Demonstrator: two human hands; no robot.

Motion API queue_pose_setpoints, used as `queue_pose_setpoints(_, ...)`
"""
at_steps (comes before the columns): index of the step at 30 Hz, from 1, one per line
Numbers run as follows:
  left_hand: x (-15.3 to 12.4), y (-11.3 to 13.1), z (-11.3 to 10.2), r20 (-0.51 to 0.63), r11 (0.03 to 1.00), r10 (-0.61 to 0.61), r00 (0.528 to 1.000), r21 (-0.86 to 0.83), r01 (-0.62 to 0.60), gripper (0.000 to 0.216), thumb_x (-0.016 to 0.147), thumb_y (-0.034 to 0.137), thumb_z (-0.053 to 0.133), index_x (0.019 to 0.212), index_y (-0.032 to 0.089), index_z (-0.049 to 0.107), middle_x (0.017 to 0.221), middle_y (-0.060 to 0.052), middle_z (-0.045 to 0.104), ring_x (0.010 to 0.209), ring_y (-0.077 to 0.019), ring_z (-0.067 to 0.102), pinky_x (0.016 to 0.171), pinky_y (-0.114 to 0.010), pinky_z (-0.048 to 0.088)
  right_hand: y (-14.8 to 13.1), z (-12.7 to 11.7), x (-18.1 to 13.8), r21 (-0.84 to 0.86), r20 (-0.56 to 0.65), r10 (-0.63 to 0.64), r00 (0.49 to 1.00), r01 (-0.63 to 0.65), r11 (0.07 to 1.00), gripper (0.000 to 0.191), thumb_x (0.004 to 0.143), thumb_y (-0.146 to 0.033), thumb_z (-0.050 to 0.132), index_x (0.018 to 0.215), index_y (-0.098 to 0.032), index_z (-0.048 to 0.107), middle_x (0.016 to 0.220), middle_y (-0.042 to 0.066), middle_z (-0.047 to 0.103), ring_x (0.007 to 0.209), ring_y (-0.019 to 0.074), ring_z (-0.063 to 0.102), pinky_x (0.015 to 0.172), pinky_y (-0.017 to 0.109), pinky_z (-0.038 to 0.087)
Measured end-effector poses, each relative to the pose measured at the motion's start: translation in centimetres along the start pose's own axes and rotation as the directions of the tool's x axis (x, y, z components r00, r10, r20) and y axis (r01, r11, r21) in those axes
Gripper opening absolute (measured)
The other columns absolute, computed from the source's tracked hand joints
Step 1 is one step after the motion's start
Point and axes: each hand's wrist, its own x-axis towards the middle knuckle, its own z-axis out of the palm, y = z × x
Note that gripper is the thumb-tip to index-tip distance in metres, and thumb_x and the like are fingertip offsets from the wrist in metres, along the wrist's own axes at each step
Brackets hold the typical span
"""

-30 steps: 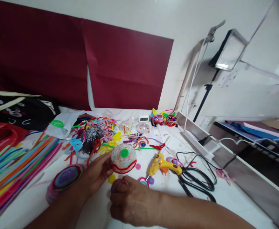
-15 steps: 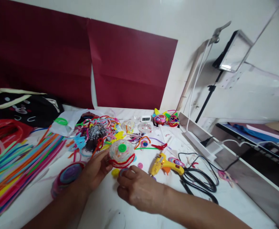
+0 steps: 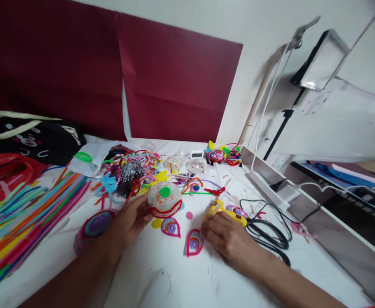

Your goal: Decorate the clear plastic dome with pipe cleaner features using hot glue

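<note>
One clear dome [image 3: 155,198], over worktop [image 3: 177,278], green disc [image 3: 165,192] upward, red trim [image 3: 166,214] nearward, grasped in left hand [image 3: 131,224]; one yellow glue gun [image 3: 219,206], handle [image 3: 238,217] lengthwise rightward, under right hand [image 3: 228,237], grip impossible to tell.

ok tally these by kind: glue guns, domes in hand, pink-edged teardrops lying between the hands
Glue guns, partly covered by the right hand: 1
Domes, held by the left hand: 1
Pink-edged teardrops: 2
Total: 4
</note>
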Motion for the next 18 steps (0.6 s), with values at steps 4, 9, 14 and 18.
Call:
queue_pose_setpoints(4, 0.2, 0.0, -0.1, -0.002, 1.000, -0.022, 1.000, 0.009, 0.022, 0.024, 0.094, 0.009, 0.043, 0.077, 0.012, 0.059, 0.059, 0.000, 0.062, 0.040, -0.0068, 0.052, 0.029, -0.014, 0.033, 1.0, 0.7, -1.9, -0.028, -0.033, 0.036, 0.999, -0.037, 0.999, 0.017, 0.095, -0.014, 0.050, 0.103, -0.015, 0.064, 0.103, 0.011, 0.069, 0.101, 0.0216, 0.058, 0.089, 0.038, 0.041)
queue_pose_setpoints(9, 0.5, -0.5, -0.2, 0.008, 0.997, -0.070, 0.998, 0.046, 0.069, 0.023, 0.093, 0.008, 0.044, 0.076, 0.011, 0.059, 0.056, 0.000, 0.059, 0.037, -0.0061, 0.048, 0.028, -0.014, 0.031, 2.5, 0.8, -2.6, -0.116, -0.028, 0.106, 0.994, -0.109, 0.987, 0.020, 0.095, -0.014, 0.049, 0.109, -0.014, 0.064, 0.108, 0.012, 0.068, 0.107, 0.0238, 0.056, 0.090, 0.039, 0.041)
queue_pose_setpoints(14, 0.6, -1.3, 0.0, 0.045, 0.991, -0.103, 0.994, 0.090, 0.099, 0.018, 0.092, 0.009, 0.047, 0.081, 0.010, 0.061, 0.057, 0.000, 0.058, 0.038, -0.0065, 0.048, 0.027, -0.014, 0.030, 3.9, 0.8, -2.4, -0.157, 0.019, 0.169, 0.985, -0.164, 0.974, 0.025, 0.094, -0.017, 0.051, 0.116, -0.016, 0.063, 0.115, 0.013, 0.066, 0.105, 0.0232, 0.057, 0.084, 0.037, 0.042)
queue_pose_setpoints(18, 0.7, -1.5, 0.5, 0.042, 0.989, -0.109, 0.993, 0.104, 0.105, 0.019, 0.092, 0.008, 0.046, 0.079, 0.010, 0.060, 0.056, 0.000, 0.057, 0.038, -0.0066, 0.048, 0.028, -0.013, 0.029, 4.4, 1.2, -2.5, -0.166, 0.036, 0.202, 0.979, -0.194, 0.967, 0.027, 0.095, -0.017, 0.049, 0.120, -0.014, 0.060, 0.118, 0.014, 0.065, 0.103, 0.0238, 0.057, 0.084, 0.037, 0.042)
